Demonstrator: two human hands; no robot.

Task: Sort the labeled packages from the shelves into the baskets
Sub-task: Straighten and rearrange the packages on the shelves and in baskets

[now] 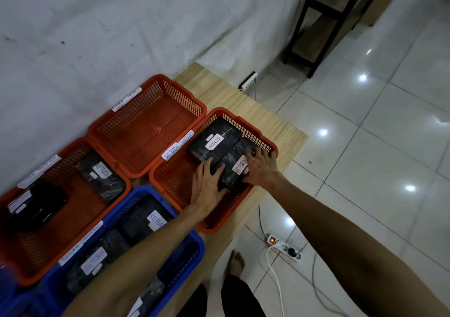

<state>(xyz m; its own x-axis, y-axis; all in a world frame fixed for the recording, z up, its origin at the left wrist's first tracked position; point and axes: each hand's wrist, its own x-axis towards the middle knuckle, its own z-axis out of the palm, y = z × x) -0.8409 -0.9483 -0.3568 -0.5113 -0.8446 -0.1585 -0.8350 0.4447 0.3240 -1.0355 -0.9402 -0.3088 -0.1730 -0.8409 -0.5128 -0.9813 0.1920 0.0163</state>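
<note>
Settling a black package (235, 168) marked RETURN into the red basket (265, 139) on the desk (275, 119), I have my left hand (207, 185) flat against its near side, fingers straight, and my right hand (261, 168) curled over its far edge. It lies beside another RETURN package (214, 137) (touching, I think). Placement looks nearly done; next I should let go and head for the shelves (323, 19).
</note>
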